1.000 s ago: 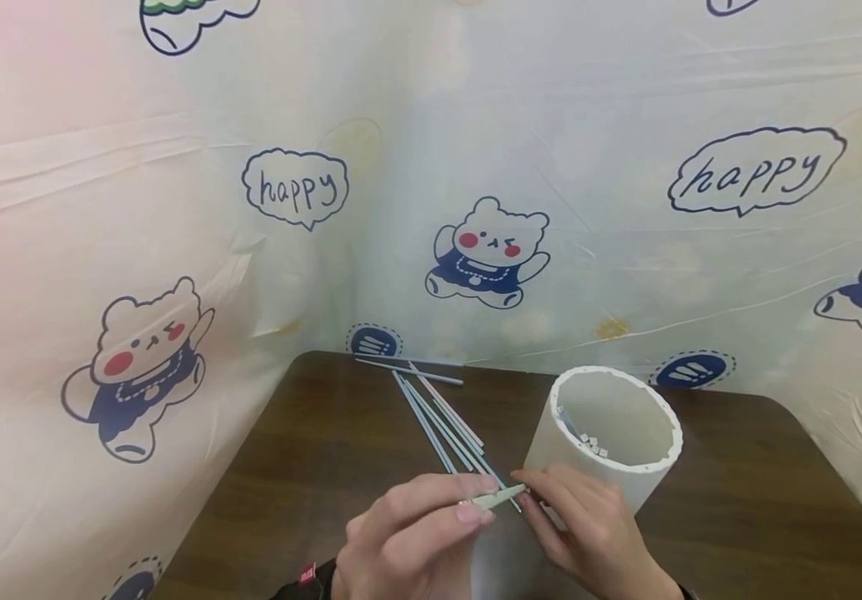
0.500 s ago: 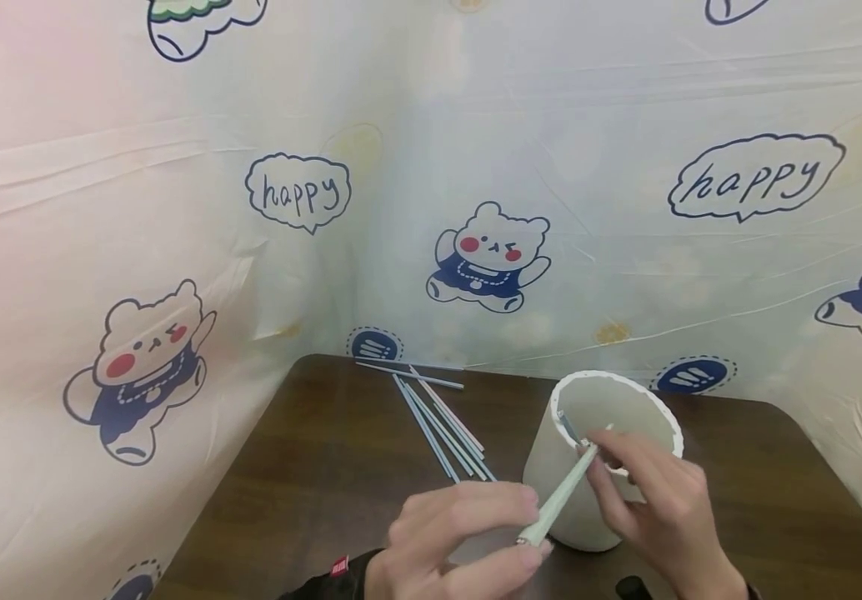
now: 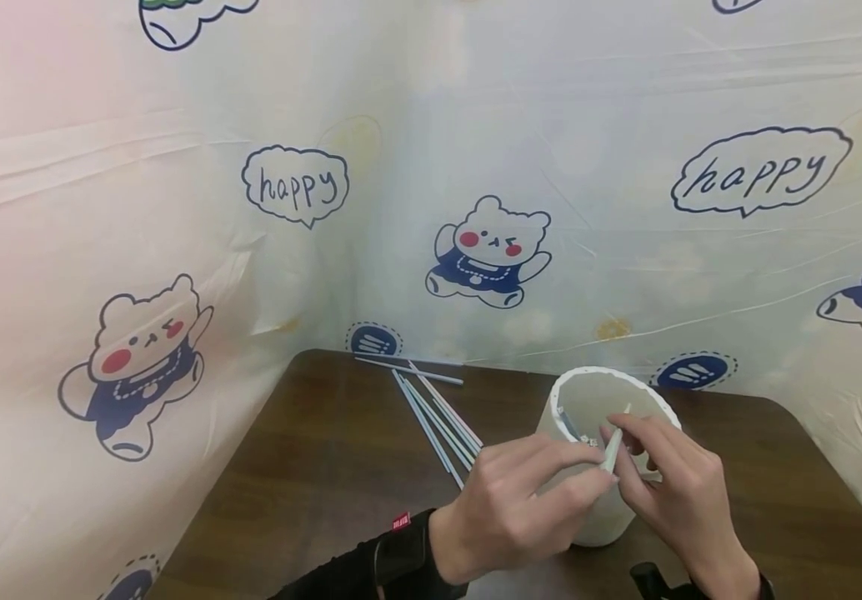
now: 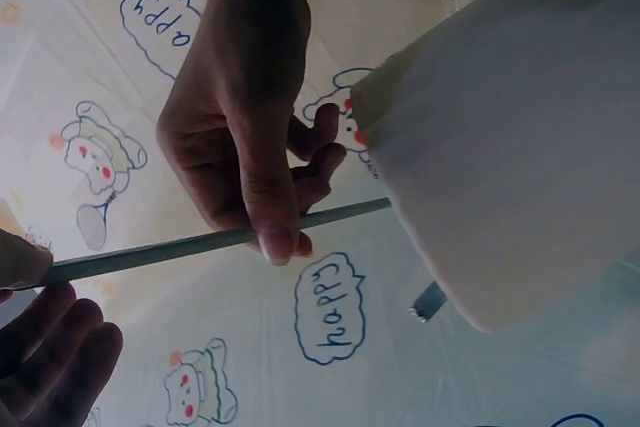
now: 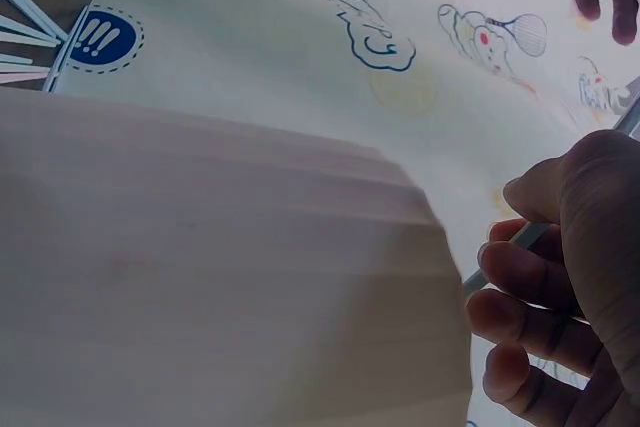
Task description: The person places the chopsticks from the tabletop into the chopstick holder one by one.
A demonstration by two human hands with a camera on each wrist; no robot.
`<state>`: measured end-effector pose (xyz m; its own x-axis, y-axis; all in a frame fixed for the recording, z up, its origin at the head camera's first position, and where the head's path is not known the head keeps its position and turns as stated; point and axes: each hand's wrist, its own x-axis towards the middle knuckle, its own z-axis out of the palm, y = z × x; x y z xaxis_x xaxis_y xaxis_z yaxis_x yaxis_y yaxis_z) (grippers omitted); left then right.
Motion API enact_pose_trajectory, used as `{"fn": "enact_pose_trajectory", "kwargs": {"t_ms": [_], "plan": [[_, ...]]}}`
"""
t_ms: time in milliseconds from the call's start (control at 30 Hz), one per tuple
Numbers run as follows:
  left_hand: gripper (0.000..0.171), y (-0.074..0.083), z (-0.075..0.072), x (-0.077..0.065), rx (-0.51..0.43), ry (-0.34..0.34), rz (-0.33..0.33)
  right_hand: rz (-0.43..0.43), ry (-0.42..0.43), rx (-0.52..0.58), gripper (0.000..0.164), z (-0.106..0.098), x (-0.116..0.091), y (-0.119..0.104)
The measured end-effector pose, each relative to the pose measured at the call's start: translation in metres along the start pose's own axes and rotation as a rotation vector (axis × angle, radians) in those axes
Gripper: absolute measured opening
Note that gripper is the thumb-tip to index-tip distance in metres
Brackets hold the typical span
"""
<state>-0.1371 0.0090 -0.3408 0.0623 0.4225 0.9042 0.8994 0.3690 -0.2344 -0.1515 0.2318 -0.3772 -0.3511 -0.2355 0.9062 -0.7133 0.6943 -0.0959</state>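
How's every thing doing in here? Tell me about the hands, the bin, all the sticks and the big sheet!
Bin: standing, open on top
Green stick: slanted, one end at the bin's mouth
Left hand: pinching the green stick near its other end
Right hand: pinching the green stick closer to the bin
Blue stick: leaning inside the bin
Other sticks: lying loose, some crossing
Sheet: hanging, creased
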Motion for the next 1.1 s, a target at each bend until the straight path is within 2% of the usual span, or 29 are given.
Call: {"fn": "enact_pose_trajectory", "kwargs": {"t_ms": [133, 367, 467, 633, 800, 900, 967, 1100], "plan": [[0.025, -0.001, 0.013, -0.006, 0.043, -0.070, -0.027, 0.017, -0.031, -0.027, 0.048, -0.001, -0.004, 0.004], [0.018, 0.000, 0.034, -0.011, 0.096, -0.173, -0.064, -0.047, -0.043, -0.103, 0.048, -0.004, -0.006, 0.005], [0.017, 0.001, 0.043, -0.010, 0.101, -0.222, -0.105, -0.059, -0.049, -0.125, 0.049, -0.005, -0.007, 0.003], [0.019, 0.002, 0.057, -0.014, 0.144, -0.342, -0.136, -0.044, -0.071, -0.145, 0.050, -0.006, -0.011, 0.000], [0.019, 0.003, 0.064, -0.021, 0.191, -0.453, -0.142, -0.025, -0.084, -0.162, 0.052, -0.006, -0.014, 0.000], [0.019, 0.002, 0.065, -0.024, 0.211, -0.475, -0.149, -0.016, -0.087, -0.165, 0.052, -0.006, -0.014, 0.000], [0.020, 0.000, 0.064, -0.024, 0.207, -0.467, -0.150, -0.020, -0.085, -0.165, 0.052, -0.005, -0.013, -0.001], [0.019, -0.008, 0.061, -0.023, 0.157, -0.391, -0.149, -0.034, -0.062, -0.157, 0.050, -0.005, -0.009, -0.002]]}}
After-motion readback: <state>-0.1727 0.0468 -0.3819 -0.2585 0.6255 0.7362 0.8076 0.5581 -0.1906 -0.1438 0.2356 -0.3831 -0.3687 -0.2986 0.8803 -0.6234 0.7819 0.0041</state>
